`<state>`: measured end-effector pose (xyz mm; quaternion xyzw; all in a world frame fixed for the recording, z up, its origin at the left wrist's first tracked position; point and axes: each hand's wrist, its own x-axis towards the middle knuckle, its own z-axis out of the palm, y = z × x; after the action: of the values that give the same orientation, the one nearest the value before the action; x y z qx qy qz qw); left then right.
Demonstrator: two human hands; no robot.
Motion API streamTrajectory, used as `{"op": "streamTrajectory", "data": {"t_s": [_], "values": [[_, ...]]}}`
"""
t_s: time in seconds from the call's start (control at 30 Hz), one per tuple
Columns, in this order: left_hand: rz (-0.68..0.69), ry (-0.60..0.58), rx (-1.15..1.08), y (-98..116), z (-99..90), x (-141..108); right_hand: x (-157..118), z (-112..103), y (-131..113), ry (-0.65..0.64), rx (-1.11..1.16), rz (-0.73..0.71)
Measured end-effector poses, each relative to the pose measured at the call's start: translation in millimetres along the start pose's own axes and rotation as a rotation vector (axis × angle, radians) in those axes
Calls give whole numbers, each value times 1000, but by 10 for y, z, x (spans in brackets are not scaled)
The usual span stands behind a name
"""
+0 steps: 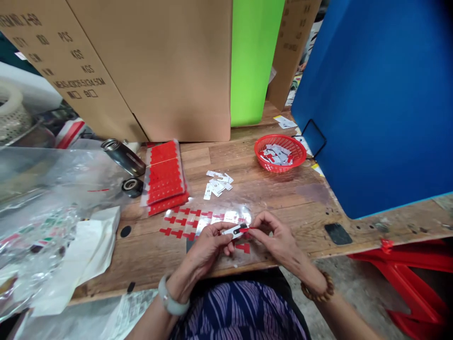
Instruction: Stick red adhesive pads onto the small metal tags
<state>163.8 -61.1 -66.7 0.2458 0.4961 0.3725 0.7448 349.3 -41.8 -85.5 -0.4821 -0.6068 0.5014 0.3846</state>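
Between finger and thumb, my left hand [211,244] holds a small white card piece [231,232] with a dark slot near its right end. My right hand [281,238] pinches a small red sticker [249,229] against that end of the piece. Under both hands lies a clear sheet [198,219] bearing rows of red T-shaped stickers. Beyond it, a loose pile of white card pieces [217,185] rests on the wooden table [244,189]. A red plastic basket [260,153] at the back right contains more white pieces, some with red on them.
Stacked red sticker sheets [163,172] lie left of the pile, beside a dark flask [123,157] and its cap [132,187]. Plastic bags [53,231] cover the left side. Cardboard [177,71] and a blue panel [375,108] stand behind; a red stool [406,274] is at lower right.
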Motion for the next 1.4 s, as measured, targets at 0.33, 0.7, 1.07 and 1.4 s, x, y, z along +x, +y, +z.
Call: {"op": "streamTrajectory", "data": {"t_s": [0.33, 0.7, 1.07, 1.4], "values": [[-16, 7, 76, -20, -23, -87, -78, 131, -95, -95, -58, 8], [-8, -12, 108, -17, 1, -90, -118, 119, -177, -106, -110, 12], [-10, -19, 109, -10, 22, -111, -131, 135, -191, -82, -121, 3], [78, 75, 220, -91, 43, -60, -142, 159, -191, -71, -122, 4]]}}
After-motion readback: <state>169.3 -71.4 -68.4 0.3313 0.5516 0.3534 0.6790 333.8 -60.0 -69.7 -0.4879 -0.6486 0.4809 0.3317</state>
